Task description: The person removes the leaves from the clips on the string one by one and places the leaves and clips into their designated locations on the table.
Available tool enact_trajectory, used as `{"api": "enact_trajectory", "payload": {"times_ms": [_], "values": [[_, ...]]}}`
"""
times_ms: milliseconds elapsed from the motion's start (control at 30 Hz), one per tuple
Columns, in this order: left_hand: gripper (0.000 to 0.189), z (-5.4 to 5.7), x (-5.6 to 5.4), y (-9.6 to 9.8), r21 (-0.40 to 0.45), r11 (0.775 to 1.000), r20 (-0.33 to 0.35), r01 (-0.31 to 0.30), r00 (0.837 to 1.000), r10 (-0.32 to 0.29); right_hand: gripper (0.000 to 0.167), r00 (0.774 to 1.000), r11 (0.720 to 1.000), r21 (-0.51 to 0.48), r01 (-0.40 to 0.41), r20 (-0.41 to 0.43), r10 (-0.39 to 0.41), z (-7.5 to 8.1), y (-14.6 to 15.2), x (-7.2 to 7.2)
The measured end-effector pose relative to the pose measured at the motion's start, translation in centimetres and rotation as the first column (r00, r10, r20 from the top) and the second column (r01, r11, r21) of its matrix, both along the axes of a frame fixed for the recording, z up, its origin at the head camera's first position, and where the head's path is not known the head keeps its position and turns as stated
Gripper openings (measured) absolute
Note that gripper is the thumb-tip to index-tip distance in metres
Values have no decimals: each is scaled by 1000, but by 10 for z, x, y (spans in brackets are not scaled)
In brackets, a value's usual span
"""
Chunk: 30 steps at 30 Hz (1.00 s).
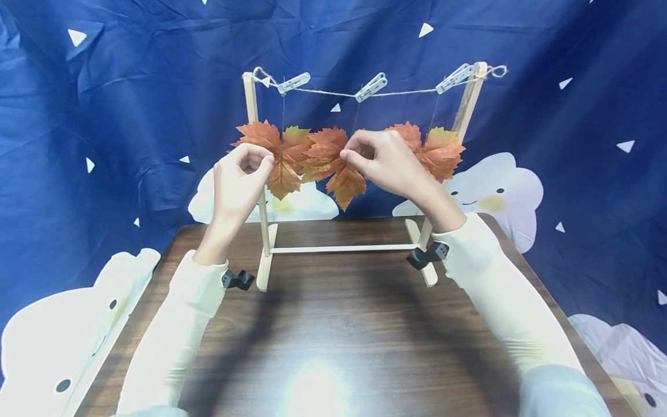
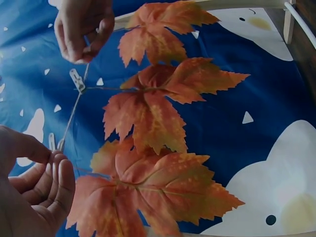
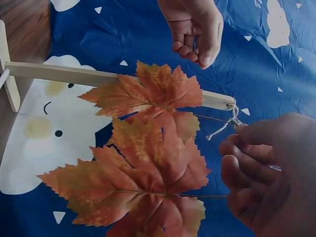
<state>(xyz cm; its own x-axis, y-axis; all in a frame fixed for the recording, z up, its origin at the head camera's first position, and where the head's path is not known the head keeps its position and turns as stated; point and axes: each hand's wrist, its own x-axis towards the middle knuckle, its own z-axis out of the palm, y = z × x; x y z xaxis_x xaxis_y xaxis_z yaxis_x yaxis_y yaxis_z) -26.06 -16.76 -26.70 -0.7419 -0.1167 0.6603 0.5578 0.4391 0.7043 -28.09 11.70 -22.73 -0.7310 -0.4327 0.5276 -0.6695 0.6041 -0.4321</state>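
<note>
Three orange-red artificial maple leaves, the left leaf (image 1: pixel 283 162), middle leaf (image 1: pixel 341 168) and right leaf (image 1: pixel 443 150), hang by thin stems from a string line (image 1: pixel 323 92). A pale clothespin grips each stem: left (image 1: pixel 294 83), middle (image 1: pixel 371 87) and right (image 1: pixel 455 79). My left hand (image 1: pixel 239 179) is raised before the left leaf, fingers loosely bent and thumb near the index fingertip. My right hand (image 1: pixel 388 159) overlaps the middle and right leaves, its fingers similarly bent. Nothing shows between the fingertips of the left hand (image 3: pixel 195 32) or right hand (image 2: pixel 84 32).
A wooden frame (image 1: pixel 264 272) with two posts and a white lower crossbar (image 1: pixel 344 249) stands at the back of the dark wooden table (image 1: pixel 323 313). Behind hangs a blue cloth (image 1: pixel 130 104) with white clouds and triangles. Each sleeve cuff carries a small black device.
</note>
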Motion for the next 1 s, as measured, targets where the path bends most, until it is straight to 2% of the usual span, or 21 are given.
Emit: {"api": "enact_trajectory", "payload": {"times_ms": [200, 333, 600, 733, 1000], "values": [[14, 10, -7, 6, 1, 1000, -3, -15, 1000, 15, 19, 1000, 1000, -24, -14, 26, 15, 17, -9, -7], [15, 17, -11, 8, 3, 1000, 0, -19, 1000, 19, 18, 1000, 999, -35, -21, 14, 22, 27, -14, -11], [14, 29, -21, 10, 20, 999, 9, -28, 1000, 27, 17, 1000, 1000, -29, 10, 21, -10, 44, -24, -20], [15, 38, -27, 14, 1, 999, 11, -44, 999, 44, 18, 999, 999, -46, 21, 44, -19, 54, -31, -25], [14, 55, -36, 21, -25, 998, 18, -62, 998, 62, 23, 999, 996, -70, 47, -14, -48, 73, -46, -33]]}}
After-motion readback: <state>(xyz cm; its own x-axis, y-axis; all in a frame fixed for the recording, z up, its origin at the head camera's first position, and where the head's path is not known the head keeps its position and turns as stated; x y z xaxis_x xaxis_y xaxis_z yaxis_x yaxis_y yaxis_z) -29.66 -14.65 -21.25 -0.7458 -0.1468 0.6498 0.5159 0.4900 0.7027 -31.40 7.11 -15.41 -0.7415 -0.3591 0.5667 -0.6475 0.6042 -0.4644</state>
